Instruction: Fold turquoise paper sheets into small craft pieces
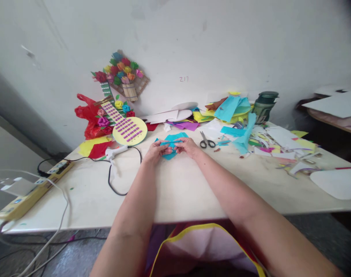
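Beyond bare forearms (135, 211), pinching small, bright turquoise paper (172, 143) between nearly closed fingers (163, 147) of left hand (155, 152) and right hand (188, 146); too blurred to tell any folds.

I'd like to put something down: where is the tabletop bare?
Bare table lies between the forearms, nearer than the blue paper, and at left, a green speck aside, between the white cable and the glue gun's black cord. Its wall side and right end are crowded: paper scraps, a green bottle.

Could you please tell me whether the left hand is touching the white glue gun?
Apart: the head view shows bare tabletop between the left hand and the glue gun.
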Demonstrator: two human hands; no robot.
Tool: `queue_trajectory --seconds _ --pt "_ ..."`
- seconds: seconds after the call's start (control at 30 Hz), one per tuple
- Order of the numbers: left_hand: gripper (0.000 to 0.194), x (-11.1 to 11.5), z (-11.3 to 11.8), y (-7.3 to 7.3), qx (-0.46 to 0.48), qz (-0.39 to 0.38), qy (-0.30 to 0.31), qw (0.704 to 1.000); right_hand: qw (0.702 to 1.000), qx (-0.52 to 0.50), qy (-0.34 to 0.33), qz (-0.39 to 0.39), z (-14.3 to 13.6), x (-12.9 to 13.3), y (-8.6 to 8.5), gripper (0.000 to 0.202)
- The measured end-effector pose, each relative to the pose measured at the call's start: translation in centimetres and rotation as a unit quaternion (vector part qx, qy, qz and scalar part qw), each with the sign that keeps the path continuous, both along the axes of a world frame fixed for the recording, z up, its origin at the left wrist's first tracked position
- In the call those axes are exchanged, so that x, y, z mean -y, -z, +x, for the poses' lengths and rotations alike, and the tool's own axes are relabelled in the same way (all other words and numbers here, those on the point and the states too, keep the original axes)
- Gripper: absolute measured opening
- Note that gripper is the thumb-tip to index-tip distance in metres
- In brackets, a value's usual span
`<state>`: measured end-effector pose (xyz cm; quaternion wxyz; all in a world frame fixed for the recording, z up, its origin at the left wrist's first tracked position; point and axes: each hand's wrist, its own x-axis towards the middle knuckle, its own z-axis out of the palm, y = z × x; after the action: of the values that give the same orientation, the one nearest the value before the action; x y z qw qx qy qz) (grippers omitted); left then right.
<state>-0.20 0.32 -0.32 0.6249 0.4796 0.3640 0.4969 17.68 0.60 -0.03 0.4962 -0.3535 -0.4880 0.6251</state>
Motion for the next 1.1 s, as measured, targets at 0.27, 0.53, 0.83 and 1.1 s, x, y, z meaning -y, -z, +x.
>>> queue_trajectory --seconds 0.27,0.53,0.83,1.1 --pt "0.022 -0.11 -0.08 0.17 0.033 -0.003 0.005 0.999 0.999 -0.014 -0.028 0.019 0.27 0.0 0.03 0.02" --pt "0.017 0.05 0.03 -0.14 0.055 -0.013 0.008 0.998 0.999 -0.03 -0.029 0.019 0.3 0.0 0.0 0.015" --pt "0.018 0.01 -0.14 -0.3 0.046 -0.012 0.015 0.999 0.998 -0.041 -0.03 0.032 0.29 -0.13 0.05 0.016" --pt "0.021 0.19 -0.02 -0.65 0.041 0.002 0.001 0.999 0.997 -0.05 -0.044 0.047 0.35 -0.43 0.31 0.016"
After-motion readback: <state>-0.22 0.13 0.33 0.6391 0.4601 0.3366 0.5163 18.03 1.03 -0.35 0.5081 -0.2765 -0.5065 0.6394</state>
